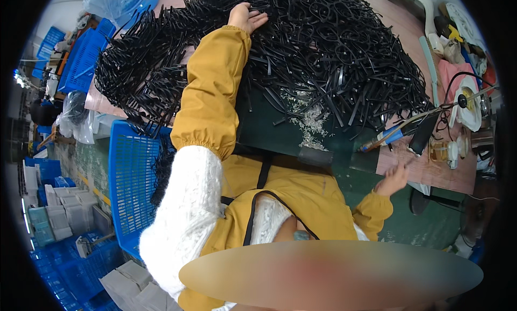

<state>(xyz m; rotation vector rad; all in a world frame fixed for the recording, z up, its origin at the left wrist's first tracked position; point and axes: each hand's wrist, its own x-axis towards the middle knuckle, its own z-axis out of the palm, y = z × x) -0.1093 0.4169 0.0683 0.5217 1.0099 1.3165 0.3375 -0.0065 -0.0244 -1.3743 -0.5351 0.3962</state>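
A big heap of black plastic strips and frame parts [323, 47] covers the far half of the table. My left hand [246, 17] reaches far out in a yellow sleeve and lies on top of the heap, fingers spread over the pieces. My right hand [392, 180] hovers at the table's near right edge, fingers apart and holding nothing. A blue-handled tool [385, 138] lies just beyond it, next to a black flat piece [423, 133].
A dark green mat [269, 130] with pale shavings [312, 122] lies before the heap. A blue mesh crate [132, 187] stands at my left, with more blue crates [81, 57] and clear bags behind. Small jars, cables and a white fixture [468, 103] crowd the right.
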